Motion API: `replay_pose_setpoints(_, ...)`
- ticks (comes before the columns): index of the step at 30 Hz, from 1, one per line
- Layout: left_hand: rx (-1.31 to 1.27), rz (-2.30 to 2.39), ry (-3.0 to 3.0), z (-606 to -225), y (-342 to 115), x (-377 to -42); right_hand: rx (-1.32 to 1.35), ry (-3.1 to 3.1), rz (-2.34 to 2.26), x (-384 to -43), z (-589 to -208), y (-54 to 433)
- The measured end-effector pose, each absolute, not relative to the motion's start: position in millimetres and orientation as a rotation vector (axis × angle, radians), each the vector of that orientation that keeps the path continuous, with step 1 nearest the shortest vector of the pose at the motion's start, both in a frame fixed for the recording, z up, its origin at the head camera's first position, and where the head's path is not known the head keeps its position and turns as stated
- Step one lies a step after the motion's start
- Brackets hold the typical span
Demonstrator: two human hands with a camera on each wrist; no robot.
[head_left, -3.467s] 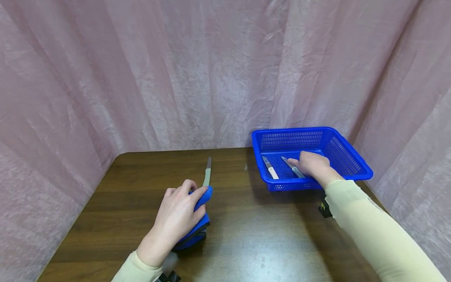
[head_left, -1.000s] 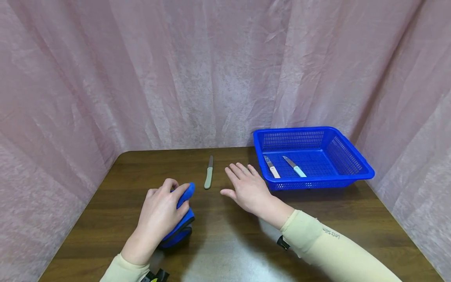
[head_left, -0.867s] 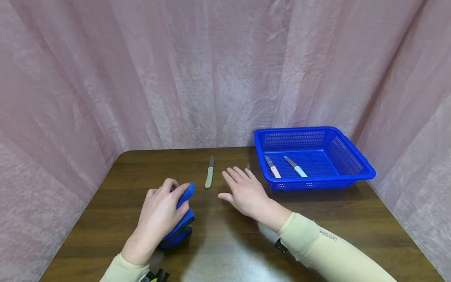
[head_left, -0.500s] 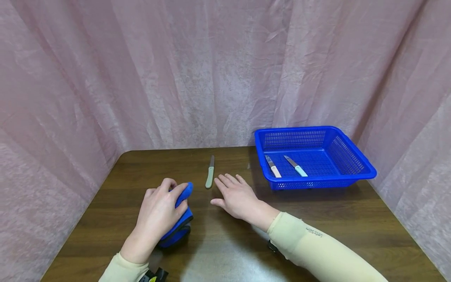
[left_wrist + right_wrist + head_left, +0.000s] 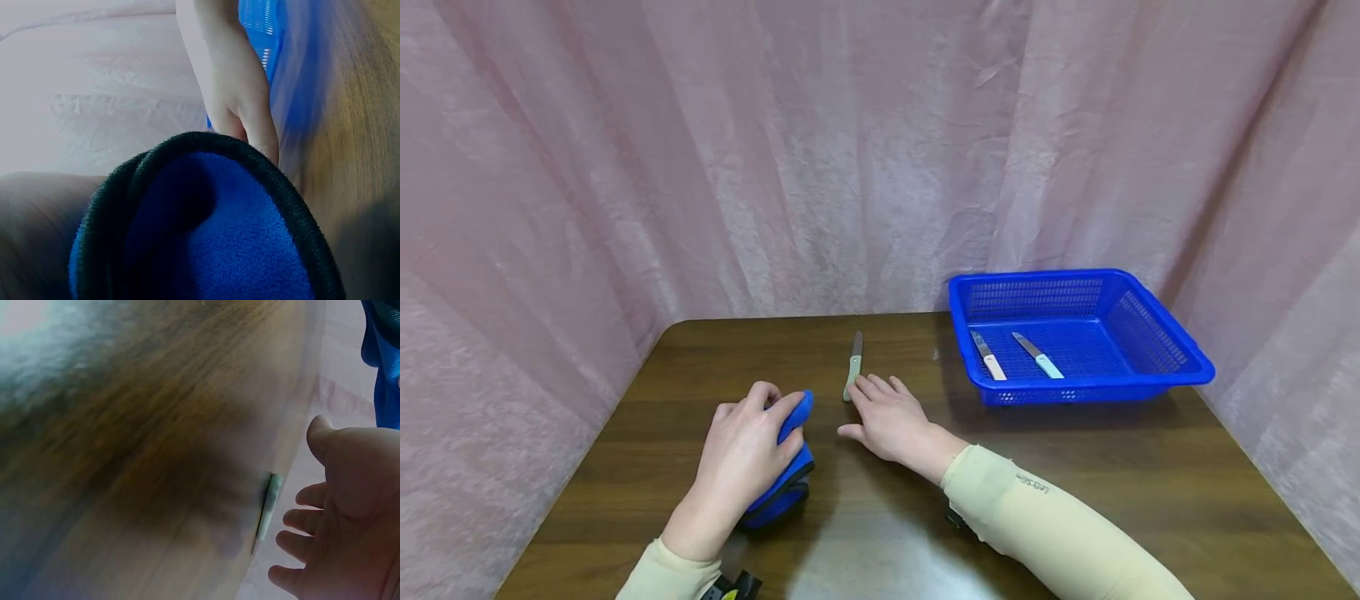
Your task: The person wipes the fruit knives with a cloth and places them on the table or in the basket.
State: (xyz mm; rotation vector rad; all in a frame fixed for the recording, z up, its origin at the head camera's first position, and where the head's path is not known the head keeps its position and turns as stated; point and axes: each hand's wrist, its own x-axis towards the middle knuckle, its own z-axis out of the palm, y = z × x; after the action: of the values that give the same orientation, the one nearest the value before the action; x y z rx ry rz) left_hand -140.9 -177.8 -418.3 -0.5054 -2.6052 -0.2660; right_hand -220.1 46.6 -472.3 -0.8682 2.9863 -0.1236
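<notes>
In the head view my left hand [image 5: 741, 450] grips a folded blue cloth with black edging [image 5: 790, 483] at the left of the table. That cloth [image 5: 225, 237] fills the lower part of the left wrist view, its fuzzy inner face showing. A knife with a pale green handle [image 5: 855, 365] lies at mid-table, blade pointing away. My right hand [image 5: 891, 421] is palm down with fingers extended, its fingertips over the handle's near end in the head view. From the right wrist the fingers appear apart from the knife [image 5: 269, 509], and the hand holds nothing.
A blue plastic basket [image 5: 1097, 383] stands at the back right. Inside lie a knife with a pale pink handle [image 5: 994, 367] and one with a light blue handle [image 5: 1048, 366]. A pink curtain [image 5: 850, 167] hangs behind the wooden table [image 5: 647, 433].
My right hand has let go of the light-blue-handled knife in the basket and moved left to the green-handled knife. The left hand, still gripping the cloth, has shifted slightly left from that knife.
</notes>
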Motion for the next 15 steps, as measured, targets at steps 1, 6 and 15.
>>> replay_pose_setpoints(1, -0.510, -0.267, -2.609, -418.8, -176.9, -141.1, -0.859, 2.980, -0.118, -220.0, -472.4, 45.6)
replay_pose_setpoints(6, -0.508, -0.276, -2.612, -420.8, -174.9, -141.9, -0.847, 2.948, -0.113, -217.2, -471.1, 40.4)
replay_pose_setpoints(15, -0.483, -0.266, -2.633, -418.3, -177.4, -141.6, -0.904, 2.946, -0.073, -217.9, -473.3, 40.9)
